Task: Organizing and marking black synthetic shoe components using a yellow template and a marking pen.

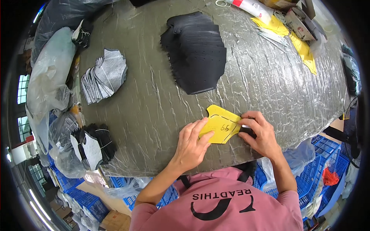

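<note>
A yellow pattern template point(220, 129) with slots along its edges and a handwritten mark lies on the worktable near its front edge. My left hand point(189, 146) holds it by the left side, fingers and thumb resting on its face. At its right edge, my right hand point(262, 134) is closed, thumb and fingers pinched around a small dark piece point(249, 131) with a pale patch. How far that piece reaches under the template is hidden. Beyond the template lies a fanned stack of black perforated cut pieces point(198, 54).
Grey-white cut pieces point(105, 75) lie fanned at left, with tied black-and-white bundles point(93, 146) near the left edge. More yellow templates point(302, 52), thin white sticks point(273, 38) and a container point(300, 24) crowd the far right. Blue crates point(325, 154) stand below the table.
</note>
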{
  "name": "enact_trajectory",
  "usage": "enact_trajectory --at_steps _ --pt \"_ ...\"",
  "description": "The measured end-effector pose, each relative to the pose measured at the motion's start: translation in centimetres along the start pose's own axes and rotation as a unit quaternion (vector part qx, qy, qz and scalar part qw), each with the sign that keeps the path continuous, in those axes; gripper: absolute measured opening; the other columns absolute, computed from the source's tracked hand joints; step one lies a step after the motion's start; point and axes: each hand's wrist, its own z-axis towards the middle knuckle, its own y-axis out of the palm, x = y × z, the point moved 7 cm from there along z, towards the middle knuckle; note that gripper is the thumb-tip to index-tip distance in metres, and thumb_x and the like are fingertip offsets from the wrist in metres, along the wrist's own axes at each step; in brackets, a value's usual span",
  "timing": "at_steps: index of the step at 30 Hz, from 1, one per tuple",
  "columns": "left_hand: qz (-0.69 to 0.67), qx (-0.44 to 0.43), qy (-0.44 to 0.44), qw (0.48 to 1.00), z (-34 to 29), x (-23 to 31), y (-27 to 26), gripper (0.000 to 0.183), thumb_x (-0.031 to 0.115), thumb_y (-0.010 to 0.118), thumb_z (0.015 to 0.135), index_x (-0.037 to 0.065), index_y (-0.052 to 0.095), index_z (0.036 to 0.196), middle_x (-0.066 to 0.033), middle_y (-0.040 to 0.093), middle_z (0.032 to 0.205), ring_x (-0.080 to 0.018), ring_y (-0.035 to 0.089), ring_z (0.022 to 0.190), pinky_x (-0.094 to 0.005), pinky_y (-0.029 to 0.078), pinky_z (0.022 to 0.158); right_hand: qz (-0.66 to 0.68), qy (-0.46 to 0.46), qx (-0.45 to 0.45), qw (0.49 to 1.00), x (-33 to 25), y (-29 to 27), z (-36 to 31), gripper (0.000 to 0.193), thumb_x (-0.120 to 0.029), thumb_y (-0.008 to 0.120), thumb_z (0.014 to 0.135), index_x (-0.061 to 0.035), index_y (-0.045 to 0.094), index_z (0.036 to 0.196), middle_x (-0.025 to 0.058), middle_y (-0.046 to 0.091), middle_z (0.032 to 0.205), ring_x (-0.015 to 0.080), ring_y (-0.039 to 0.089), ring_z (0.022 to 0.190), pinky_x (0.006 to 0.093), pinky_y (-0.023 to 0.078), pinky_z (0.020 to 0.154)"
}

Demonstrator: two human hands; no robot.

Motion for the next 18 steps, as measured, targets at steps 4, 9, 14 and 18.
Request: enact_trajectory --at_steps 4,9,14,18 --pt "0.01 0.012 0.005 1.0 -0.27 0.27 -0.24 0.047 0.011 0.074 0.077 0.006 0.062 0.123 -0.0205 0.043 0.149 -0.0376 0.044 0.131 -0.0516 0.036 0.108 0.022 -0.031 0.004 0.999 -0.19 0.23 0.55 0.038 -0.009 0.079 0.076 -0.0114 0.067 0.112 0.0057 0.061 0.115 0.0277 0.067 0.095 0.0384 0.056 0.076" --pt "0.033 0.005 0.003 0.999 -0.04 0.43 -0.13 0.047 0.011 0.074 0.078 0.006 0.061 0.123 -0.021 0.043 0.148 -0.0376 0.043 0.132 -0.0527 0.035 0.109 0.002 -0.013 0.001 1.0 -0.23 0.18 0.56 0.037 -0.008 0.078 0.077 -0.0111 0.067 0.113 0.0052 0.063 0.116 0.0273 0.068 0.096 0.0377 0.056 0.078" --pt "0.029 0.025 0.015 0.999 -0.23 0.27 -0.11 0.05 0.009 0.074 0.076 0.008 0.061 0.124 -0.021 0.044 0.146 -0.039 0.043 0.13 -0.0536 0.035 0.107 0.017 -0.011 0.007 1.0 -0.19 0.17 0.7 0.037 -0.008 0.078 0.077 -0.0122 0.068 0.113 0.0049 0.064 0.117 0.0274 0.068 0.099 0.0373 0.057 0.081" --pt "0.011 0.025 0.011 1.0 0.09 0.36 -0.27 0.05 0.009 0.075 0.075 0.008 0.06 0.123 -0.021 0.044 0.146 -0.0392 0.043 0.13 -0.0533 0.035 0.107 0.004 -0.014 0.006 1.0 -0.28 0.18 0.69 0.036 -0.01 0.078 0.078 -0.0125 0.069 0.112 0.0041 0.064 0.118 0.0267 0.067 0.101 0.0372 0.057 0.082"
